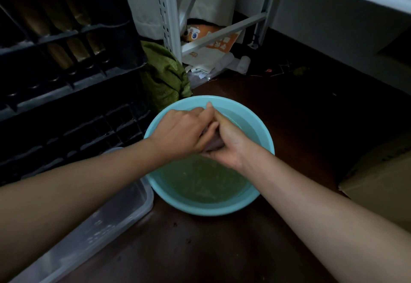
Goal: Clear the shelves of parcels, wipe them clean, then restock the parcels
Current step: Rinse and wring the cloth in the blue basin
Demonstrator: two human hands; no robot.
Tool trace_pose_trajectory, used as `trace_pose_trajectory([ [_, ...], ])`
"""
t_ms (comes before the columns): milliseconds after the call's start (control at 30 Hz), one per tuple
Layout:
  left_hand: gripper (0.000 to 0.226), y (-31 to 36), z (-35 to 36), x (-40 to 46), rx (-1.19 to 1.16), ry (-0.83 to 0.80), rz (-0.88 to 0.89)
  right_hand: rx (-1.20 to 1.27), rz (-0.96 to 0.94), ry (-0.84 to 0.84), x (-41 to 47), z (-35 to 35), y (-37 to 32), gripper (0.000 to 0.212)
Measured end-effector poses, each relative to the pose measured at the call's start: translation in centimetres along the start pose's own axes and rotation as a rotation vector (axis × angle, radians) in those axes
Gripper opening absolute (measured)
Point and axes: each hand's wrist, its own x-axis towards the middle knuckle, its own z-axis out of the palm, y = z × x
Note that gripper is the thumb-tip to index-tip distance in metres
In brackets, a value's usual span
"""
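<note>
Mid-frame, left hand (182, 130) and right hand (224, 142) both grip a dark cloth (213, 143) over the teal basin (265, 136)

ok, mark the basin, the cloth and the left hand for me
basin (265, 137): head view, bare right rim.
cloth (213, 143): head view, dark wad showing between both hands.
left hand (180, 132): head view, back of hand.

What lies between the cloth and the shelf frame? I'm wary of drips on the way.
Both hands, left hand and right hand, wring the cloth over the basin. A green bag and packets lie before the shelf frame.
</note>
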Motion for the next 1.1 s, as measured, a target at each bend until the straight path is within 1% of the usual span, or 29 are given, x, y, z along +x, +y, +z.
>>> trace_pose_trajectory([
  [33, 0.04, -0.1, 0.0, -0.1, -0.031, -0.023, -0.025, -0.045, -0.047, 0.05, 0.4, 0.1, 0.3, 0.03],
  [67, 0.038, -0.1, -0.1, -0.2, -0.097, -0.045, -0.099, -0.091, -0.114, 0.13, 1.0, 0.0, 0.6, 0.027],
  [100, 0.037, -0.1, 0.1, -0.2, -0.196, -0.061, -0.218, -0.145, -0.215, 0.22, 1.5, -0.1, 0.8, 0.025],
  [133, 0.039, 0.0, 0.5, -0.2, -0.326, -0.074, -0.371, -0.236, -0.362, 0.306, 2.0, -0.4, 0.9, 0.027],
  [167, 0.042, 0.3, 0.4, 0.1, -0.486, -0.095, -0.567, -0.39, -0.544, 0.376, 2.3, -0.8, 0.8, 0.034],
  [200, 0.045, 0.4, 0.6, 0.5, -0.688, -0.118, -0.804, -0.567, -0.728, 0.412, 2.4, -1.3, 0.6, 0.039],
  [233, 0.048, 0.6, 0.5, 1.1, -0.924, -0.154, -1.059, -0.707, -0.909, 0.413, 2.4, -1.7, 0.5, 0.04],
  [267, 0.053, 0.7, 0.3, 1.5, -1.176, -0.207, -1.284, -0.801, -1.063, 0.378, 2.2, -1.9, 0.4, 0.038],
  [300, 0.057, 0.8, 0.1, 1.7, -1.406, -0.27, -1.421, -0.862, -1.185, 0.316, 2.0, -1.9, 0.4, 0.033],
  [333, 0.057, 0.9, -0.1, 1.8, -1.594, -0.33, -1.473, -0.913, -1.29, 0.25, 1.8, -1.7, 0.5, 0.028],
  [367, 0.051, 1.0, -0.3, 1.9, -1.702, -0.374, -1.462, -0.963, -1.377, 0.2, 1.6, -1.2, 0.6, 0.023],
  [400, 0.042, 1.3, -0.5, 2.0, -1.765, -0.386, -1.425, -1.005, -1.464, 0.17, 1.3, -0.8, 0.7, 0.02],
  [433, 0.035, 1.3, -0.5, 2.2, -1.781, -0.37, -1.401, -1.029, -1.542, 0.156, 1.1, -0.5, 0.7, 0.018],
  [500, 0.028, 1.7, -0.8, 2.8, -1.81, -0.317, -1.358, -1.003, -1.615, 0.164, 0.8, -0.3, 0.3, 0.017],
  [567, 0.03, 2.0, -0.9, 3.5, -1.763, -0.211, -1.332, -0.897, -1.554, 0.22, 0.4, -0.2, 0.1, 0.017],
  [600, 0.031, 2.2, -1.0, 3.8, -1.723, -0.138, -1.346, -0.806, -1.482, 0.264, 0.2, 0.0, 0.1, 0.017],
  [633, 0.027, 2.3, -0.6, 4.1, -1.631, -0.059, -1.367, -0.685, -1.392, 0.321, 0.1, 0.4, 0.1, 0.016],
  [667, 0.021, 2.4, -0.4, 4.3, -1.531, 0.02, -1.374, -0.545, -1.285, 0.38, -0.1, 1.0, 0.1, 0.015],
  [733, 0.017, 2.5, 0.1, 4.5, -1.261, 0.176, -1.348, -0.279, -1.029, 0.487, 0.2, 1.9, 0.0, 0.017],
  [767, 0.018, 2.5, 0.2, 4.5, -1.11, 0.229, -1.313, -0.18, -0.895, 0.525, 0.5, 2.3, -0.1, 0.019],
  [800, 0.024, 2.6, 0.1, 4.5, -0.97, 0.264, -1.284, -0.088, -0.759, 0.532, 0.8, 2.4, -0.3, 0.022],
  [833, 0.032, 2.8, -0.1, 4.5, -0.835, 0.278, -1.259, 0.001, -0.624, 0.505, 1.2, 2.5, -0.3, 0.025],
  [900, 0.036, 3.4, -0.6, 4.4, -0.59, 0.259, -1.173, 0.142, -0.409, 0.394, 1.7, 2.4, -0.3, 0.025],
  [933, 0.035, 3.6, -0.8, 4.2, -0.49, 0.229, -1.105, 0.174, -0.343, 0.336, 1.7, 2.4, -0.3, 0.022],
  [1000, 0.031, 3.8, -1.0, 3.8, -0.339, 0.19, -0.961, 0.196, -0.261, 0.275, 1.4, 2.1, -0.2, 0.021],
  [1100, 0.034, 3.9, -0.9, 3.4, -0.22, 0.173, -0.789, 0.231, -0.161, 0.192, 0.7, 1.3, -0.7, 0.03],
])
